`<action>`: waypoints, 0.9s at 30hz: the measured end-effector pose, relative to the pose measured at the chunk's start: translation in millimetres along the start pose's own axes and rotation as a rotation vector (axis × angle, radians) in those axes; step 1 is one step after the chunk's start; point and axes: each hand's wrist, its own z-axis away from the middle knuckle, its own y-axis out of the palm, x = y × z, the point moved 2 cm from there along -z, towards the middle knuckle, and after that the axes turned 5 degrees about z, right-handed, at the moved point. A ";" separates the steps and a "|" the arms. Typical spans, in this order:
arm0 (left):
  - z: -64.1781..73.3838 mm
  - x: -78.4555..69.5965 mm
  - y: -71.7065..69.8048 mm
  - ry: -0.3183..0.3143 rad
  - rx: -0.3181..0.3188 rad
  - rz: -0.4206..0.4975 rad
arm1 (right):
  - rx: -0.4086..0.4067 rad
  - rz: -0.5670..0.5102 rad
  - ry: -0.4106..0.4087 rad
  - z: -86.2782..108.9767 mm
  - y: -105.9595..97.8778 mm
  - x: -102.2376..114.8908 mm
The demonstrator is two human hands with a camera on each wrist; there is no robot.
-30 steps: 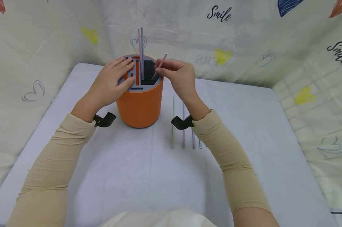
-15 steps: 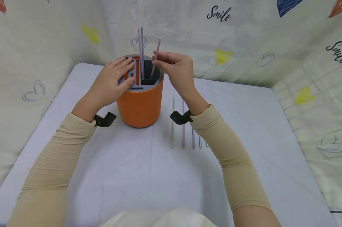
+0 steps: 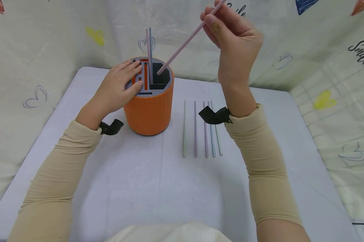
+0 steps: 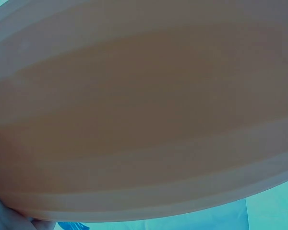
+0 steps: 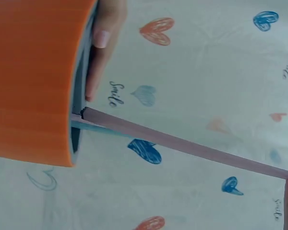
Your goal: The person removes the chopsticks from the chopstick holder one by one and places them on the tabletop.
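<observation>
My left hand (image 3: 117, 87) rests flat on the grey slotted top of an orange round utensil holder (image 3: 148, 116), fingers spread. Two thin straws, one pink (image 3: 147, 42) and one blue (image 3: 150, 42), stand upright in its dark compartment. Raised up to the right, my right hand (image 3: 237, 50) pinches a pink straw (image 3: 185, 45) between thumb and fingers. That straw slants down leftward, its lower end over the compartment in the head view. In the right wrist view, the dark-tipped straw (image 5: 192, 146) ends right by the holder's rim. Orange wall (image 4: 144, 105) fills most of the left wrist view.
Several straws lie side by side on the white-covered table (image 3: 133, 188), right of the holder; a pale green one (image 3: 184, 131) and a purple one (image 3: 195, 131) are nearest to it. A patterned cloth (image 3: 194, 33) hangs behind the table.
My right hand has risen and moved right, drawing the pink straw up from inside the compartment and tilting it. The left hand and holder have stayed put.
</observation>
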 end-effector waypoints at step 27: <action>3.7 -0.3 -5.8 -0.018 0.018 0.002 | 0.085 0.121 0.822 -16.9 -176.2 -46.8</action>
